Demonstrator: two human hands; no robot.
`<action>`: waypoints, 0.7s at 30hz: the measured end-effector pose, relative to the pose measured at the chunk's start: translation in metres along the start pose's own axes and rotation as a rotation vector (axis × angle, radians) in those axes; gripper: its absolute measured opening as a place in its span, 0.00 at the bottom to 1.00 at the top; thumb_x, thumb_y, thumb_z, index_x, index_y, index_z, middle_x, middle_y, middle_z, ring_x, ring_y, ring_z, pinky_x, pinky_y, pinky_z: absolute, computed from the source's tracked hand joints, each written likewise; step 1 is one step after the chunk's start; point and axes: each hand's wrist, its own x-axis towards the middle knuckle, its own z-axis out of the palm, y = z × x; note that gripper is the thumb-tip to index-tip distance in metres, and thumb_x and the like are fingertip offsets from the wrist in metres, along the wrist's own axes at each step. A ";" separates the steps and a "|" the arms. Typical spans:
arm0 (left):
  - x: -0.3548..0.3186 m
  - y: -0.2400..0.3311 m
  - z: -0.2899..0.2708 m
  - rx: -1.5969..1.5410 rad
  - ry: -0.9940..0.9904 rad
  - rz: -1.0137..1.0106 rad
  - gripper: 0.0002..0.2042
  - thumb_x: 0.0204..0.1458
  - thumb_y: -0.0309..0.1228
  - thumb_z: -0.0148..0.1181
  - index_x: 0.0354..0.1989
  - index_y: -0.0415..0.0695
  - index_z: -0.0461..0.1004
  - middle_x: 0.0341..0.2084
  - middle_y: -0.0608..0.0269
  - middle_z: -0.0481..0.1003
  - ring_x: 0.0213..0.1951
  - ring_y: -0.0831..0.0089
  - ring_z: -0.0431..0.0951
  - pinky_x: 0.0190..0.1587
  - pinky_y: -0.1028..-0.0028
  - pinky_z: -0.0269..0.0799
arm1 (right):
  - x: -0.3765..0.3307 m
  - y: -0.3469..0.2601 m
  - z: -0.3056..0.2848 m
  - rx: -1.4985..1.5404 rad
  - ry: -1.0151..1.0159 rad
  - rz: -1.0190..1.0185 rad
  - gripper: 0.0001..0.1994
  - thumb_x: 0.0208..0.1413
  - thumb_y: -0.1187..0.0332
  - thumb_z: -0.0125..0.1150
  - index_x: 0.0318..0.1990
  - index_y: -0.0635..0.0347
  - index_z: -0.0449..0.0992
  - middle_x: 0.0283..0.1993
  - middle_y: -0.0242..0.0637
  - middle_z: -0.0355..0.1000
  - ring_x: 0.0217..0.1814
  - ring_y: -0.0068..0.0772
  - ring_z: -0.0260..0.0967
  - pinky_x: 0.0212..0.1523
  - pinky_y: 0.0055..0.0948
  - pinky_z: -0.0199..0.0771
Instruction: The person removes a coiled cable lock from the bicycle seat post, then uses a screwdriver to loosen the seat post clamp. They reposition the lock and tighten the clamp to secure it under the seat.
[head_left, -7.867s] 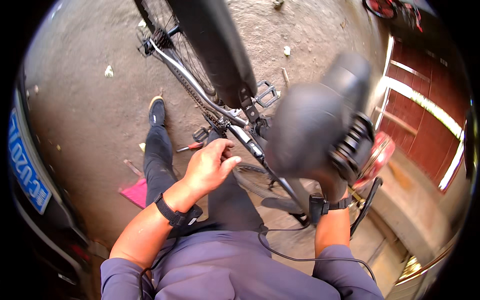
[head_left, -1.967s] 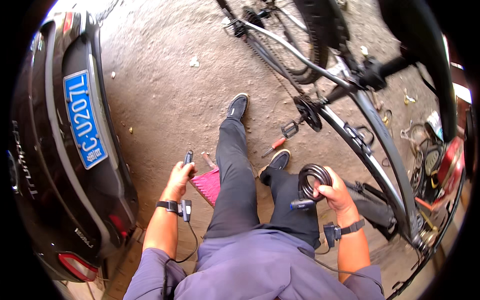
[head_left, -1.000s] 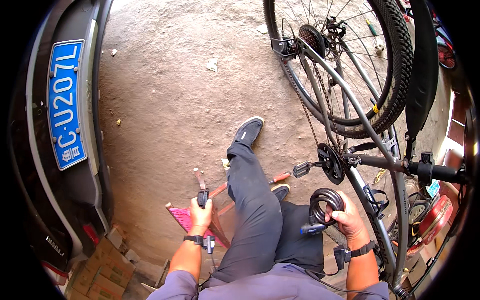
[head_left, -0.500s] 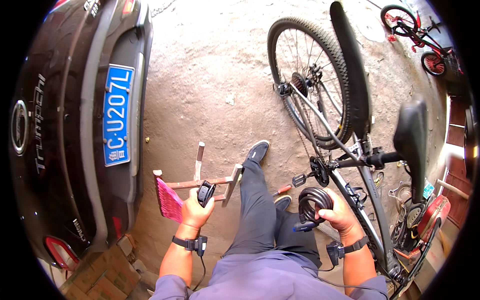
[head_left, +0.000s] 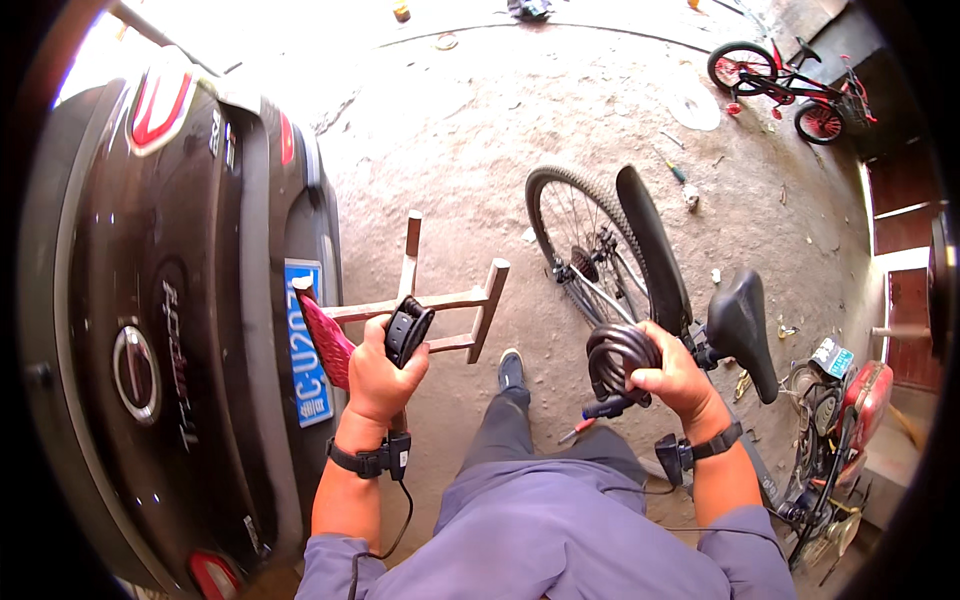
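Dusty ground [head_left: 450, 180] beyond, with a bicycle [head_left: 662, 270] partly masked behind the coiled black cable lock [head_left: 618, 360], gripped in the curled, partly hidden fingers of the right hand [head_left: 680, 378]. Points its thick end [head_left: 605, 408] left and slightly down. Holds a black oblong piece [head_left: 408, 332], slanting up and rightward, in the clenched left hand [head_left: 385, 380], beside a pink-seated stool [head_left: 450, 300] partly blocking a blue plate [head_left: 305, 370]; cannot make out any grip on the stool

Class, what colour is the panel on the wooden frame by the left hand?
The panel is pink, clearest in the head view.
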 end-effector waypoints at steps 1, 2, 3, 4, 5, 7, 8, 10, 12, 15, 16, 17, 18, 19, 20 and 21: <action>0.020 0.008 -0.010 -0.027 0.005 0.018 0.24 0.47 0.35 0.71 0.51 0.42 0.70 0.28 0.49 0.80 0.30 0.51 0.83 0.35 0.60 0.79 | 0.008 -0.018 0.003 0.020 0.008 -0.043 0.33 0.42 0.58 0.75 0.54 0.64 0.69 0.36 0.31 0.74 0.33 0.20 0.72 0.37 0.22 0.75; 0.044 0.013 -0.017 -0.038 0.026 0.073 0.24 0.47 0.35 0.71 0.51 0.41 0.70 0.29 0.49 0.80 0.30 0.53 0.83 0.36 0.62 0.79 | 0.015 -0.039 0.002 -0.001 0.027 -0.069 0.33 0.42 0.58 0.75 0.54 0.65 0.69 0.35 0.31 0.74 0.33 0.21 0.73 0.37 0.21 0.75; 0.067 0.017 -0.023 -0.055 0.022 0.096 0.24 0.47 0.34 0.71 0.51 0.41 0.70 0.29 0.49 0.81 0.31 0.53 0.83 0.37 0.62 0.79 | 0.023 -0.053 0.000 0.003 0.064 -0.119 0.34 0.42 0.57 0.74 0.55 0.65 0.69 0.35 0.32 0.75 0.33 0.21 0.73 0.37 0.22 0.75; 0.087 0.024 -0.028 -0.048 0.012 0.117 0.24 0.47 0.34 0.71 0.51 0.41 0.70 0.29 0.49 0.81 0.31 0.54 0.83 0.37 0.62 0.79 | 0.028 -0.067 -0.001 0.007 0.099 -0.152 0.33 0.42 0.57 0.74 0.55 0.65 0.69 0.35 0.32 0.74 0.33 0.21 0.73 0.37 0.22 0.75; 0.108 0.033 -0.034 -0.041 0.002 0.139 0.24 0.47 0.34 0.71 0.51 0.41 0.70 0.29 0.49 0.80 0.31 0.54 0.83 0.37 0.62 0.79 | 0.031 -0.084 -0.003 0.013 0.136 -0.185 0.33 0.42 0.57 0.73 0.55 0.65 0.69 0.34 0.31 0.74 0.33 0.21 0.73 0.37 0.22 0.75; 0.154 0.046 -0.039 -0.069 -0.017 0.110 0.23 0.47 0.34 0.71 0.49 0.40 0.71 0.28 0.53 0.80 0.30 0.60 0.82 0.36 0.66 0.78 | 0.044 -0.118 -0.010 -0.023 0.222 -0.202 0.33 0.42 0.57 0.71 0.55 0.65 0.69 0.33 0.32 0.73 0.32 0.22 0.72 0.37 0.21 0.74; 0.178 0.049 -0.041 -0.082 -0.018 0.116 0.22 0.48 0.34 0.71 0.49 0.39 0.71 0.28 0.53 0.80 0.30 0.61 0.82 0.36 0.66 0.77 | 0.051 -0.134 -0.015 -0.023 0.256 -0.242 0.34 0.42 0.56 0.71 0.56 0.65 0.69 0.33 0.32 0.72 0.32 0.22 0.72 0.36 0.22 0.73; 0.226 0.054 -0.038 -0.094 -0.021 0.152 0.21 0.48 0.33 0.71 0.48 0.39 0.71 0.28 0.54 0.79 0.29 0.65 0.80 0.36 0.68 0.76 | 0.070 -0.152 -0.032 -0.023 0.322 -0.332 0.36 0.41 0.53 0.71 0.56 0.65 0.68 0.32 0.32 0.71 0.31 0.22 0.71 0.35 0.22 0.72; 0.273 0.058 -0.035 -0.091 -0.053 0.138 0.20 0.49 0.33 0.70 0.47 0.38 0.72 0.27 0.56 0.78 0.28 0.67 0.77 0.36 0.69 0.76 | 0.088 -0.159 -0.055 0.026 0.367 -0.403 0.35 0.42 0.52 0.71 0.55 0.65 0.68 0.30 0.32 0.68 0.31 0.23 0.69 0.34 0.23 0.71; 0.354 0.039 -0.035 -0.044 -0.071 0.128 0.18 0.51 0.33 0.69 0.46 0.37 0.72 0.28 0.62 0.75 0.27 0.74 0.73 0.34 0.71 0.73 | 0.142 -0.176 -0.077 0.116 0.444 -0.481 0.34 0.45 0.52 0.69 0.55 0.65 0.68 0.30 0.31 0.65 0.30 0.24 0.68 0.33 0.24 0.71; 0.382 0.038 -0.034 -0.099 -0.097 0.104 0.18 0.51 0.32 0.68 0.47 0.38 0.71 0.28 0.64 0.74 0.27 0.76 0.72 0.33 0.73 0.73 | 0.157 -0.186 -0.089 0.131 0.456 -0.496 0.32 0.46 0.55 0.68 0.56 0.66 0.68 0.30 0.33 0.68 0.31 0.24 0.69 0.35 0.24 0.72; 0.401 0.043 -0.035 -0.142 -0.146 0.057 0.17 0.52 0.30 0.67 0.47 0.38 0.71 0.27 0.66 0.74 0.26 0.78 0.71 0.32 0.74 0.72 | 0.165 -0.184 -0.093 0.158 0.471 -0.481 0.30 0.48 0.58 0.66 0.57 0.67 0.68 0.30 0.34 0.71 0.31 0.24 0.70 0.38 0.24 0.73; 0.430 0.057 -0.031 -0.281 -0.233 -0.007 0.16 0.54 0.29 0.66 0.48 0.39 0.70 0.27 0.68 0.72 0.26 0.83 0.70 0.30 0.77 0.69 | 0.186 -0.180 -0.109 0.165 0.597 -0.453 0.27 0.49 0.59 0.64 0.55 0.66 0.71 0.30 0.33 0.72 0.30 0.23 0.70 0.38 0.23 0.72; 0.458 0.064 -0.025 -0.283 -0.227 0.016 0.15 0.55 0.28 0.65 0.49 0.39 0.69 0.26 0.70 0.70 0.26 0.84 0.69 0.30 0.79 0.67 | 0.200 -0.200 -0.119 0.113 0.582 -0.452 0.26 0.49 0.59 0.64 0.53 0.66 0.74 0.29 0.31 0.73 0.31 0.22 0.70 0.37 0.23 0.71; 0.480 0.068 -0.022 -0.263 -0.255 0.047 0.15 0.55 0.27 0.64 0.48 0.39 0.69 0.26 0.71 0.70 0.26 0.84 0.69 0.29 0.79 0.67 | 0.211 -0.201 -0.121 0.124 0.601 -0.411 0.25 0.49 0.59 0.62 0.52 0.66 0.71 0.30 0.32 0.70 0.31 0.23 0.69 0.37 0.24 0.71; 0.499 0.072 -0.020 -0.244 -0.283 0.079 0.15 0.55 0.27 0.64 0.48 0.39 0.69 0.26 0.71 0.69 0.26 0.84 0.68 0.29 0.79 0.67 | 0.222 -0.199 -0.123 0.136 0.622 -0.370 0.25 0.48 0.59 0.61 0.50 0.67 0.69 0.30 0.32 0.68 0.32 0.24 0.68 0.38 0.26 0.71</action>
